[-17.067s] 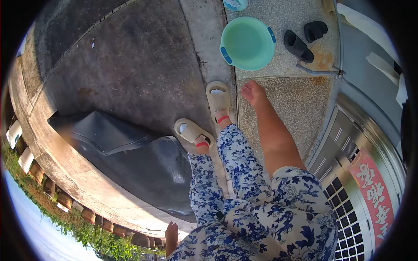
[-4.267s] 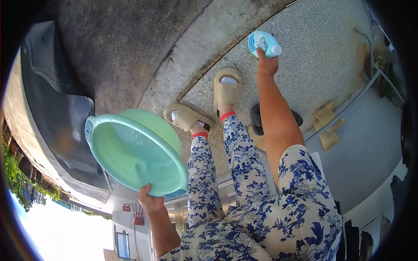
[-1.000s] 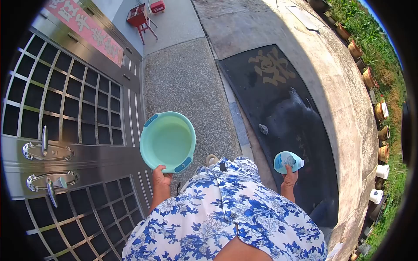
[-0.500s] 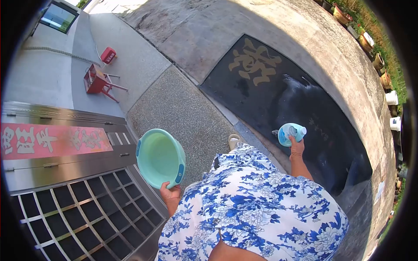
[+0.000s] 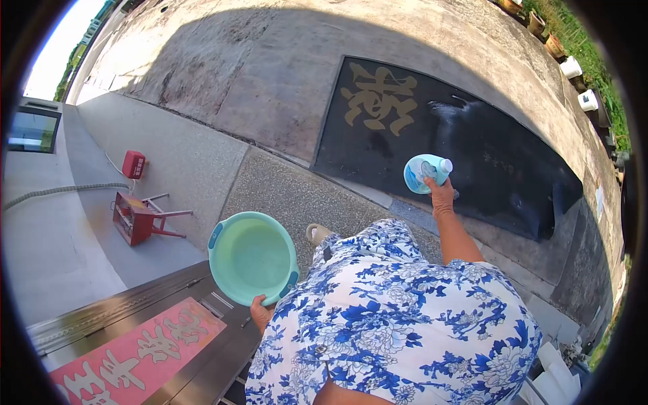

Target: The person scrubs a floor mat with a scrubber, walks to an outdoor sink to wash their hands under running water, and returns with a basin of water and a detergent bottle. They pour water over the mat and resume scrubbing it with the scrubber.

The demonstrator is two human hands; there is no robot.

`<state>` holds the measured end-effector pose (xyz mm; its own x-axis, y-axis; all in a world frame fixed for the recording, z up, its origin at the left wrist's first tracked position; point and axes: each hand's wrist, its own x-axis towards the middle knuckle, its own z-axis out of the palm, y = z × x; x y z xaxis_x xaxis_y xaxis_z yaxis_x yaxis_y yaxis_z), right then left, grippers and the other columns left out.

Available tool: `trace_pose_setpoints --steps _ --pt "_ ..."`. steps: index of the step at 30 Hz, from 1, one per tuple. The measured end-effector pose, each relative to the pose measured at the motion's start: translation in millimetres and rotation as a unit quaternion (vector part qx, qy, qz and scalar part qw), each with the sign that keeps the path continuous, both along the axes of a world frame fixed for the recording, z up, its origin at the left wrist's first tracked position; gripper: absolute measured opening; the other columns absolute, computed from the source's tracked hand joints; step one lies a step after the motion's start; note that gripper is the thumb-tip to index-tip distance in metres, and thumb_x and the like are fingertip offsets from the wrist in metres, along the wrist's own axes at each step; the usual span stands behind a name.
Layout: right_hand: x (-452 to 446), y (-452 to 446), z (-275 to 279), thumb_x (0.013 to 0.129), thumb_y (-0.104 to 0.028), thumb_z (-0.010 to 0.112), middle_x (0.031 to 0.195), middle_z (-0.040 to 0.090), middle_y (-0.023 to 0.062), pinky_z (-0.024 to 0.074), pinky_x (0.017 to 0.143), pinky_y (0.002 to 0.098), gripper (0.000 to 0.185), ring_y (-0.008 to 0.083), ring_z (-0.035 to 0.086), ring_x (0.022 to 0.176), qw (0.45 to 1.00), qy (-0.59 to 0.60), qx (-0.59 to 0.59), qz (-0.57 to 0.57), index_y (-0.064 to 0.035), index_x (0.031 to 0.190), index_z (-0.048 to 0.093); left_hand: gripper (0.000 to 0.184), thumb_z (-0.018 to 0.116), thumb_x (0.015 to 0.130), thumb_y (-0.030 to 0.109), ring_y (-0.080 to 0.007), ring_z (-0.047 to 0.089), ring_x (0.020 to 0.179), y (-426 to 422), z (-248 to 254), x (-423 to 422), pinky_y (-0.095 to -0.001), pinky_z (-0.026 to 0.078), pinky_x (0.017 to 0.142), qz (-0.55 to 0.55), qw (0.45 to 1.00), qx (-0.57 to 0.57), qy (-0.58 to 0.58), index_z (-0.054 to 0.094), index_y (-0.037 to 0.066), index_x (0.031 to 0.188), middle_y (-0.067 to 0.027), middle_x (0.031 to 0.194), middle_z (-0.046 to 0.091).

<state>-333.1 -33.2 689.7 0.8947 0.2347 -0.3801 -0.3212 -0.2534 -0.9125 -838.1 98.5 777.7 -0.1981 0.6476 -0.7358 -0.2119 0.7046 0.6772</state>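
A round light-green basin (image 5: 253,258) with blue handles hangs at the left of my body. My left hand (image 5: 262,312) grips its near rim, with the thumb over the edge. On the right, my right hand (image 5: 440,194) is wrapped round a light-blue bottle (image 5: 420,173) with a white cap, held out in front of me. Behind the bottle lies a large black mat (image 5: 391,145) with a big tan character and whitish wet-looking streaks. A beige slipper (image 5: 316,233) shows between the basin and my clothes.
A red stand (image 5: 135,219) with legs and a red box (image 5: 133,164) are by the wall at the left. A metal door with a pink banner (image 5: 152,351) is at the lower left. Plant pots (image 5: 555,46) and white buckets (image 5: 571,67) line the grass at the upper right.
The view has turned from the door toward the paved yard and the wall with the red stand. Both hands keep hold of the basin and bottle; the bottle now sits higher in view.
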Motion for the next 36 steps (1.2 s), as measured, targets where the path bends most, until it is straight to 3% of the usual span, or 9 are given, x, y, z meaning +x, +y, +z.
trace_pose_setpoints --steps 3,5,6,11,14,21,29,33,36 --pt "-36 1 1 0.066 -0.021 0.075 0.104 0.062 0.0061 0.0426 0.086 0.0294 0.054 0.0173 0.057 0.097 0.997 0.019 -0.034 -0.067 -0.0043 0.114 0.056 0.038 0.053 0.069 0.004 -0.0312 0.052 0.098 71 -5 -18 -0.0468 0.044 0.086 -0.081 0.996 -0.037 0.008 0.044 -0.003 0.106 -0.0139 0.102 0.051" --pt "-64 3 -2 0.065 -0.021 0.075 0.104 0.062 0.0071 0.0434 0.085 0.0302 0.054 0.0178 0.058 0.096 0.994 0.017 -0.033 -0.107 -0.0045 0.113 0.056 0.039 0.052 0.069 0.003 -0.0307 0.053 0.097 128 -45 -50 -0.0455 0.047 0.081 -0.105 0.990 0.015 -0.095 0.044 -0.001 0.107 -0.0130 0.103 0.051" --pt "-76 1 -1 0.065 -0.021 0.075 0.103 0.062 0.0077 0.0438 0.084 0.0307 0.053 0.0181 0.058 0.095 0.992 0.016 -0.062 -0.109 -0.0046 0.112 0.057 0.034 0.054 0.075 0.012 -0.0248 0.058 0.089 151 -47 -46 -0.0379 0.049 0.082 -0.104 0.989 -0.019 -0.105 0.046 0.000 0.106 -0.0100 0.099 0.055" --pt "-113 10 10 0.065 -0.020 0.074 0.100 0.062 0.0085 0.0452 0.080 0.0320 0.048 0.0193 0.059 0.092 0.979 0.016 -0.111 -0.171 -0.0046 0.108 0.058 0.047 0.054 0.070 0.004 -0.0275 0.055 0.099 251 -26 28 -0.0419 0.048 0.083 -0.140 0.976 0.023 -0.165 0.042 0.003 0.115 -0.0100 0.109 0.054" --pt "-119 14 -21 0.066 -0.018 0.073 0.100 0.062 0.0087 0.0453 0.080 0.0319 0.047 0.0194 0.060 0.091 0.971 0.007 -0.100 -0.216 -0.0043 0.108 0.058 0.052 0.054 0.065 0.000 -0.0286 0.056 0.096 284 -13 72 -0.0423 0.049 0.077 -0.151 0.972 0.043 -0.174 0.044 0.002 0.116 -0.0104 0.106 0.054" --pt "-100 91 -28 0.065 -0.018 0.073 0.100 0.062 0.0089 0.0452 0.080 0.0322 0.049 0.0201 0.060 0.091 0.955 0.067 -0.065 -0.282 -0.0037 0.110 0.057 0.051 0.055 0.065 0.000 -0.0273 0.056 0.095 376 -14 132 -0.0381 0.050 0.074 -0.226 0.960 0.018 -0.166 0.045 0.003 0.115 -0.0098 0.105 0.055" --pt "-101 158 -14 0.071 -0.018 0.071 0.102 0.059 0.0050 0.0448 0.067 0.0284 0.046 0.0138 0.057 0.085 0.952 0.051 -0.091 -0.288 -0.0053 0.112 0.053 0.051 0.054 0.065 0.002 -0.0270 0.057 0.089 452 -31 186 -0.0399 0.050 0.068 -0.329 0.936 -0.010 -0.122 0.045 0.003 0.115 -0.0097 0.102 0.055" --pt "-139 197 7 0.071 -0.019 0.070 0.102 0.059 0.0054 0.0443 0.066 0.0279 0.045 0.0141 0.056 0.086 0.937 0.048 -0.072 -0.338 -0.0058 0.110 0.052 0.051 0.054 0.066 0.002 -0.0264 0.058 0.092 503 -51 204 -0.0394 0.051 0.073 -0.398 0.911 -0.023 -0.108 0.045 0.004 0.116 -0.0083 0.103 0.056" --pt "-166 216 15 0.070 -0.016 0.071 0.104 0.059 0.0075 0.0448 0.073 0.0292 0.049 0.0168 0.057 0.089 0.912 0.068 -0.084 -0.395 -0.0033 0.114 0.052 0.051 0.051 0.065 0.000 -0.0291 0.057 0.090 534 -63 225 -0.0420 0.051 0.067 -0.429 0.897 -0.054 -0.089 0.044 0.002 0.116 -0.0107 0.104 0.054"
